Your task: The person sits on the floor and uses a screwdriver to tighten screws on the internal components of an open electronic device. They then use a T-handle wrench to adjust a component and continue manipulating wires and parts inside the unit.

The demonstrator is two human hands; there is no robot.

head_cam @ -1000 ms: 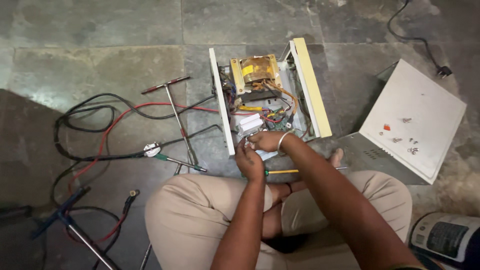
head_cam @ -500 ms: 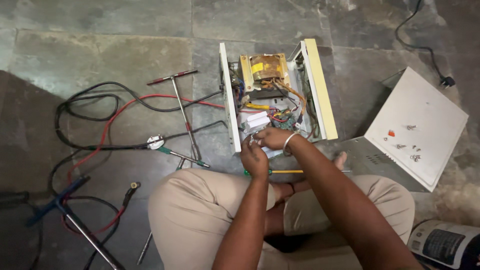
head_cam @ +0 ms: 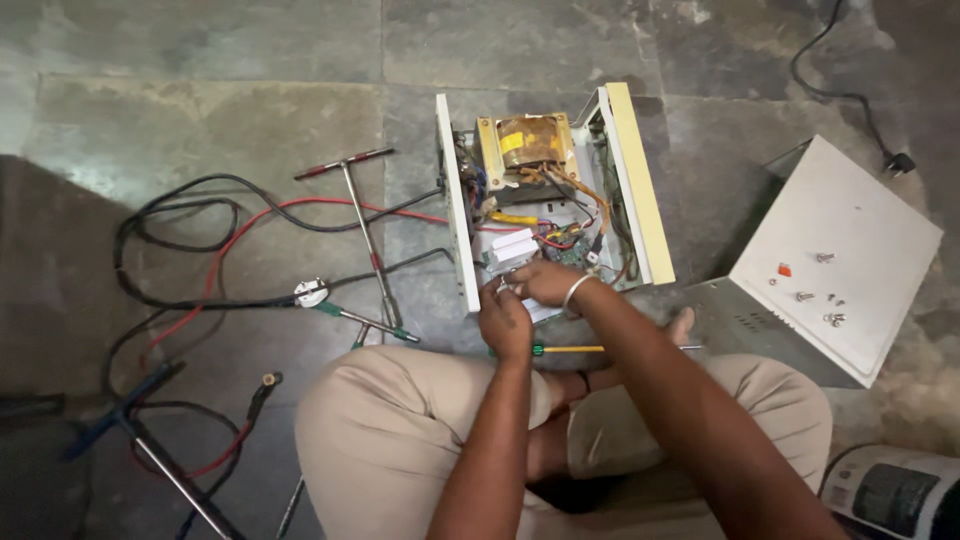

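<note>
Both hands unmoved since before: left hand (head_cam: 505, 320) and right hand (head_cam: 543, 282) pinching small wiring at the open chassis (head_cam: 455, 215); exact grip unclear. Yellow label on transformer (head_cam: 530, 142); white cover (head_cam: 835, 250) right.

A yellow label (head_cam: 512, 142) sits on the open case's brown transformer (head_cam: 530, 140).

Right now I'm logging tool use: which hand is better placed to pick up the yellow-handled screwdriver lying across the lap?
Left, probably. The left hand sits at the open unit's near edge, right above the screwdriver; the right hand reaches deeper into the wiring.
</note>
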